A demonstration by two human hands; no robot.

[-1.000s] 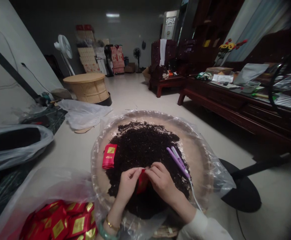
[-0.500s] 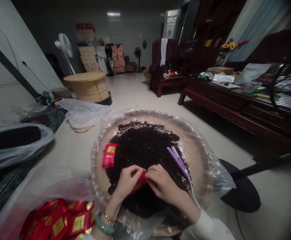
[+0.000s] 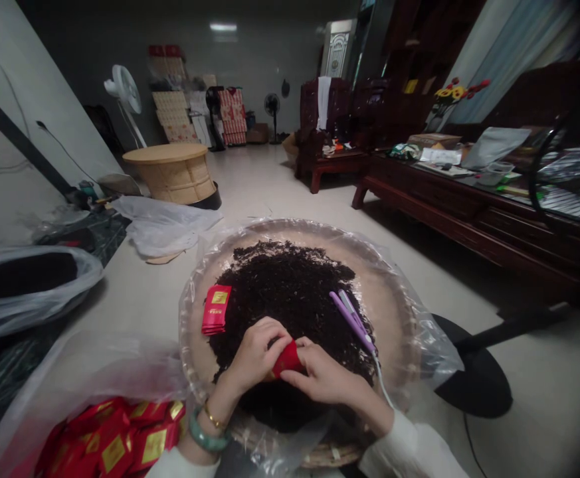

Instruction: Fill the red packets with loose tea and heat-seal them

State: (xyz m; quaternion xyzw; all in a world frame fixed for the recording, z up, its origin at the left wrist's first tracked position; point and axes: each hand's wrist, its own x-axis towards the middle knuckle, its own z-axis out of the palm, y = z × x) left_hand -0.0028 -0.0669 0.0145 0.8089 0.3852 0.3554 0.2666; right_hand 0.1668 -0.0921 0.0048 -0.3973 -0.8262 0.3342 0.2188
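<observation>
Between my two hands is a small red packet, held over dark loose tea leaves. My left hand pinches its left side, and my right hand grips its right side with the thumb below. The leaves lie on a round, plastic-lined woven tray. A stack of flat red packets rests at the tray's left. To the right of the leaves lies a purple hair-straightener-like clamp with a white cord.
A clear plastic bag of several red-and-gold packets stands at my lower left. Another bag of dark leaves is farther left. A black fan base stands close to the tray's right; a long wooden table lies beyond.
My hands have shifted their hold on the red packet, which now shows more of its face and sits more upright. The fingers wrap it lower down. The view has moved slightly.
</observation>
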